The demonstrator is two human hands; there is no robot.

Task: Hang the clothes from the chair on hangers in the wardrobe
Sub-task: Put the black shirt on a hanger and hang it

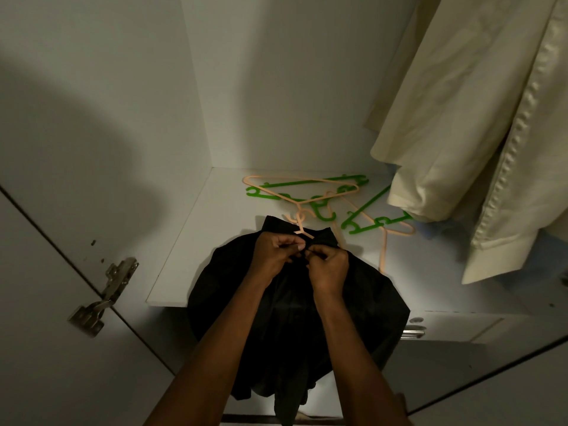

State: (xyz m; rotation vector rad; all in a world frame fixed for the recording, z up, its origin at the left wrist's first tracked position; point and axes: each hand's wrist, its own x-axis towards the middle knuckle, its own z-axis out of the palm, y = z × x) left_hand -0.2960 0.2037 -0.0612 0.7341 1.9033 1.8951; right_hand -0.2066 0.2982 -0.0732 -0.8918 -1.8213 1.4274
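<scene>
A black garment lies on the white wardrobe shelf and hangs over its front edge. A peach hanger's hook pokes out at the garment's top. My left hand and my right hand meet at the garment's neck, both pinching the black fabric just below that hook. Their fingertips touch each other. What lies between the fingertips is too dark to make out.
Loose peach hangers and green hangers are piled on the shelf behind the garment. A cream garment hangs at the right. The open wardrobe door with its metal hinge is at the left.
</scene>
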